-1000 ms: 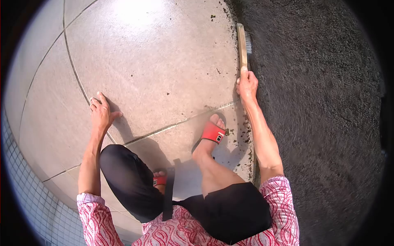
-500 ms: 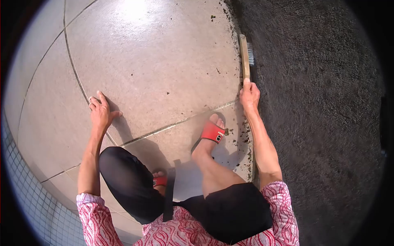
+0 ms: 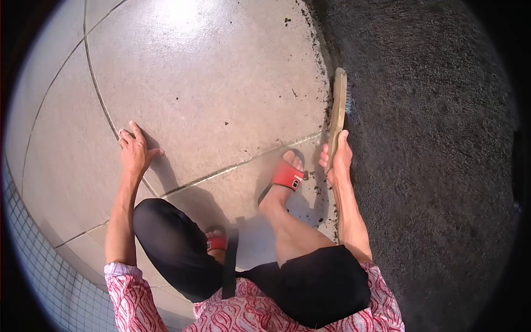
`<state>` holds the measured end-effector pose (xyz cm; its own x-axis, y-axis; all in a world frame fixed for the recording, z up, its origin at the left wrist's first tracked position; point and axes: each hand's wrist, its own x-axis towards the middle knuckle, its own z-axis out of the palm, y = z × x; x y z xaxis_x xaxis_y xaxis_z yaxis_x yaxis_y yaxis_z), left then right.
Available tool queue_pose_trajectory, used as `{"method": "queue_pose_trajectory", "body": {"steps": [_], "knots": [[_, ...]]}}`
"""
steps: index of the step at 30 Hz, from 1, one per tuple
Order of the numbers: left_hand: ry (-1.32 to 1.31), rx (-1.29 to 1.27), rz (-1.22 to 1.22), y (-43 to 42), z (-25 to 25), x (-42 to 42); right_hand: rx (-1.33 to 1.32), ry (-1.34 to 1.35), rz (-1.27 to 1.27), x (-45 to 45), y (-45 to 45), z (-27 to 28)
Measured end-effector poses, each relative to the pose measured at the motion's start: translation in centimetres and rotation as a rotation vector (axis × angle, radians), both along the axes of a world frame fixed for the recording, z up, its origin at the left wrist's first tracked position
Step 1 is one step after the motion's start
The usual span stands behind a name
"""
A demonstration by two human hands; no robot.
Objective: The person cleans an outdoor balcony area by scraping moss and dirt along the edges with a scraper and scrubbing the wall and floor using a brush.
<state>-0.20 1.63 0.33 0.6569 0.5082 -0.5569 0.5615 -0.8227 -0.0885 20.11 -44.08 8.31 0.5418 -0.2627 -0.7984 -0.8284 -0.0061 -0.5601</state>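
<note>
In my right hand (image 3: 339,155) I grip the handle of a wooden wire brush (image 3: 338,102). Its pale bristles point right, toward the dark rough surface (image 3: 426,138), and the brush lies along the border between that surface and the tiles. Whether the bristles touch anything I cannot tell. My left hand (image 3: 136,148) is spread with its fingertips on or just above the large beige floor tiles (image 3: 221,83), beside a grout line. Dark crumbs of dirt (image 3: 319,61) are scattered along the tile edge near the brush.
My right foot in a red slide sandal (image 3: 287,176) stands close to the tile edge, left of my right hand. The other red sandal (image 3: 217,242) is partly hidden behind a dark hanging strap (image 3: 229,265). Small grid tiles (image 3: 38,249) run along the lower left.
My right hand has drawn the brush back toward me and slightly right, and its grip has turned so the fingers show at the left. My left hand stays nearly in place.
</note>
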Motion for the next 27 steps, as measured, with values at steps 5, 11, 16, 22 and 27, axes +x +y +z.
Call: {"method": "queue_pose_trajectory", "body": {"steps": [5,11,16,22,27], "knots": [[0.015,-0.044,0.037,0.2,-0.4,0.0,-0.068,-0.186,0.425,11.2,6.4,-3.7],[-0.025,0.008,-0.019,0.0,-0.2,-0.5,-0.404,-0.248,0.537,-0.7,-3.7,-6.5],[0.000,0.012,0.011,0.0,-0.3,-0.4,-0.471,-0.041,0.496,-9.1,-8.6,-6.6],[0.037,-0.052,0.019,-0.1,-0.2,0.5,-0.588,-0.155,0.602,-8.6,-7.4,-5.6],[0.112,-0.080,0.056,-0.6,1.7,1.8,-0.440,-0.242,0.674,-7.5,-9.6,-2.6]]}}
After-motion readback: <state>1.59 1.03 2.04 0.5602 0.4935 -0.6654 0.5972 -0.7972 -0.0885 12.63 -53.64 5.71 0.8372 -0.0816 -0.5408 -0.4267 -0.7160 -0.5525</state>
